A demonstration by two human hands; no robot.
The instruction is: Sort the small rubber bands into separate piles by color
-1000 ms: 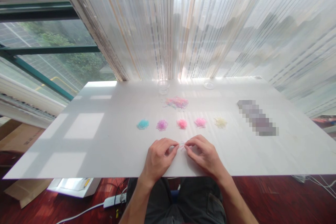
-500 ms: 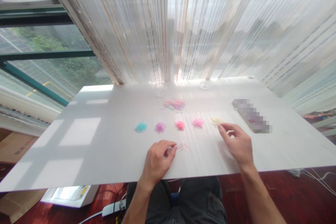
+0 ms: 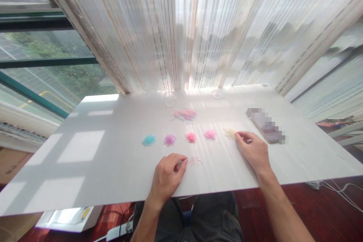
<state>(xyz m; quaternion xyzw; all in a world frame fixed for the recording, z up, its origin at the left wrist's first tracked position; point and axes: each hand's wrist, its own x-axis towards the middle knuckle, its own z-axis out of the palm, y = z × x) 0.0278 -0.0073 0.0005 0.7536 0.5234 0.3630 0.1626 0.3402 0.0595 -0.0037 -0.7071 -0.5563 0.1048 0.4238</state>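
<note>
My left hand (image 3: 170,176) rests near the table's front, thumb and forefinger pinched at the left edge of a small loose pile of mixed strands (image 3: 195,160), which look like thin elastic bands. Anything between those fingertips is too small to see. At the right end of a row, my right hand (image 3: 253,150) has its thumb and forefinger closed against the pale yellow pile (image 3: 229,133); what they pinch is hidden. Leftward along the row lie a pink pile (image 3: 210,134), a red-pink pile (image 3: 191,137), a purple pile (image 3: 170,139) and a teal pile (image 3: 149,140).
Behind the row is a larger mixed-colour pile (image 3: 184,115). Further back stand a clear round container (image 3: 169,98) and a clear lid (image 3: 217,94). A phone (image 3: 263,124), partly pixelated, lies at the right of the white table (image 3: 113,174). Striped curtains hang along the back edge.
The whole view has shifted slightly. Both hands keep nearly the same places, the left by the small mixed pile and the right at the yellow pile, its fingers a little more closed.
</note>
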